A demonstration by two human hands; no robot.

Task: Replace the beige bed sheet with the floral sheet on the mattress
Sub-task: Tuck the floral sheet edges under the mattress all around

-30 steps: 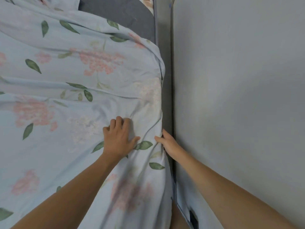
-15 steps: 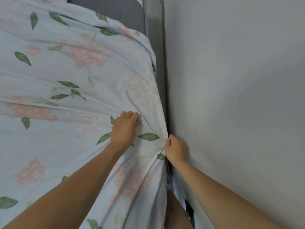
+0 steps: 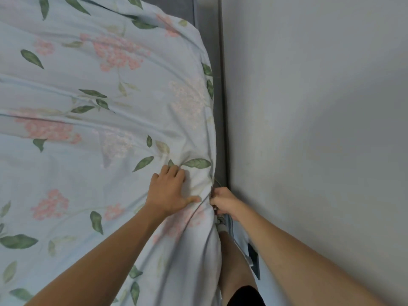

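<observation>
Floral sheet [image 3: 106, 120] is spread over the mattress, light, soft and creasing easily (no beige showing). Left hand [image 3: 170, 191] presses flat on top, fingers spread; right hand [image 3: 223, 200] pinches the bunched edge beside the wall [image 3: 320, 129]. Best held at that hem.

This is a bedroom in a home. A bed [image 3: 210, 51] fills the left of the view, its top covered by a pale blue sheet [image 3: 88, 151] printed with pink flower clusters and green leaves. A grey strip of the bed shows along the sheet's right edge and at the top. Just beside it stands a plain, pale painted wall [image 3: 320, 107], the kind found in a lived-in room.
</observation>
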